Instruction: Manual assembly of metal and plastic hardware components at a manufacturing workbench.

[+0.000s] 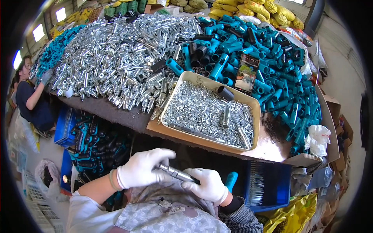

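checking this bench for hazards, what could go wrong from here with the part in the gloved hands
1. The left hand and right hand join a silver metal rod to a teal handle over the lap; a slip could drop it among the bins below.
2. The tray of small nuts overhangs the table edge and might tip if knocked.
3. The phone leans on loose teal handles and may slide.
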`<state>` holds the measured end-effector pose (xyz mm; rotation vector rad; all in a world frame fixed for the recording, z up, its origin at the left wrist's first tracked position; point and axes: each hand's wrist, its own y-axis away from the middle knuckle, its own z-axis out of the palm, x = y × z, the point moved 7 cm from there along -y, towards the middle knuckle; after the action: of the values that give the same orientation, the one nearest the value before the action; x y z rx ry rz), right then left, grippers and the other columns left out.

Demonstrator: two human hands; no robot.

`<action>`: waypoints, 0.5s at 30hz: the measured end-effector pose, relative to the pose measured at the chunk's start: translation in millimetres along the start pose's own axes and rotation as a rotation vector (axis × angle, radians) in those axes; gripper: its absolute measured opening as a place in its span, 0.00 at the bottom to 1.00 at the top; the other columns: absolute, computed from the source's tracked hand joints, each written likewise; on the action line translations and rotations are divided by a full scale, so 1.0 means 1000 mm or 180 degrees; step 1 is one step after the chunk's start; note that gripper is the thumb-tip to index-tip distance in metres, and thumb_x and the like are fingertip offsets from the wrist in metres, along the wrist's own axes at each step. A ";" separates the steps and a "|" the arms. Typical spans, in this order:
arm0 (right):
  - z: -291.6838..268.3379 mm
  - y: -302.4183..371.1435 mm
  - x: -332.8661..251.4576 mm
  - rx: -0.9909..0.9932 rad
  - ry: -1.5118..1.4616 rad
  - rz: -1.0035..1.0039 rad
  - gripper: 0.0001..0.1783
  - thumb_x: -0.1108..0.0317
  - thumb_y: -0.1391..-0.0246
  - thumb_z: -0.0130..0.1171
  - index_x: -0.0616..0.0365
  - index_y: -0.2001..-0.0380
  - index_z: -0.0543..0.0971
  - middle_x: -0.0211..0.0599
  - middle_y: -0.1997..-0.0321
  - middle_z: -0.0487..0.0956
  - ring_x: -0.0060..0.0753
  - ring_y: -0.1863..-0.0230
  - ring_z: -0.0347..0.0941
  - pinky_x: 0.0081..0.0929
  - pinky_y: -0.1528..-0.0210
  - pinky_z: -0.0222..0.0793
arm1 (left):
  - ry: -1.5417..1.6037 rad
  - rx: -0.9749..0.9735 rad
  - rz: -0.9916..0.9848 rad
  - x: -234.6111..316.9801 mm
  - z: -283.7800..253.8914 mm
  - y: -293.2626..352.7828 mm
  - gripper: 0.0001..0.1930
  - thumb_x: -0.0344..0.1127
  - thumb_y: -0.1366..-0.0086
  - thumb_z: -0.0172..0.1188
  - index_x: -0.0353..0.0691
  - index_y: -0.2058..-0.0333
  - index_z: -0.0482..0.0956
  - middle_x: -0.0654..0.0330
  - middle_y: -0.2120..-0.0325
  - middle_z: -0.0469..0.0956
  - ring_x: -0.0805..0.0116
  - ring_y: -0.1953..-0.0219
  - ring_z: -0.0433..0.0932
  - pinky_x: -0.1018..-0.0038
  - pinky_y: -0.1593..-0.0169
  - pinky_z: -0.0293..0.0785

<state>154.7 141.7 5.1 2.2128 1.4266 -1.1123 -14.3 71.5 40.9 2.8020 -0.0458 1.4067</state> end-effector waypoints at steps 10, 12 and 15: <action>0.015 0.001 0.013 -0.1866 -0.2282 0.0777 0.24 0.55 0.46 0.69 0.66 0.57 0.82 0.40 0.70 0.82 0.25 0.71 0.77 0.26 0.63 0.75 | -0.0784 -0.0175 0.1981 0.042 0.008 0.010 0.14 0.38 0.40 0.64 0.45 0.56 0.77 0.61 0.73 0.76 0.58 0.71 0.79 0.66 0.67 0.76; -0.001 -0.009 -0.002 -0.0724 -0.1334 0.0108 0.25 0.52 0.46 0.69 0.65 0.56 0.82 0.42 0.71 0.82 0.32 0.69 0.80 0.29 0.62 0.75 | -0.0568 -0.0009 0.1730 0.029 0.002 0.004 0.15 0.37 0.40 0.64 0.44 0.55 0.77 0.59 0.69 0.78 0.56 0.66 0.80 0.65 0.65 0.77; -0.001 -0.012 -0.006 0.0125 -0.0272 0.0202 0.20 0.56 0.51 0.69 0.58 0.59 0.82 0.46 0.69 0.81 0.51 0.68 0.80 0.38 0.66 0.75 | 0.0845 0.0541 0.0849 0.014 0.001 -0.001 0.14 0.28 0.36 0.64 0.36 0.53 0.74 0.59 0.60 0.77 0.69 0.62 0.80 0.72 0.57 0.78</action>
<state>143.4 144.2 12.5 2.1930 1.3015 -1.2078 -5.0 72.0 51.5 2.7923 -0.3238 1.9163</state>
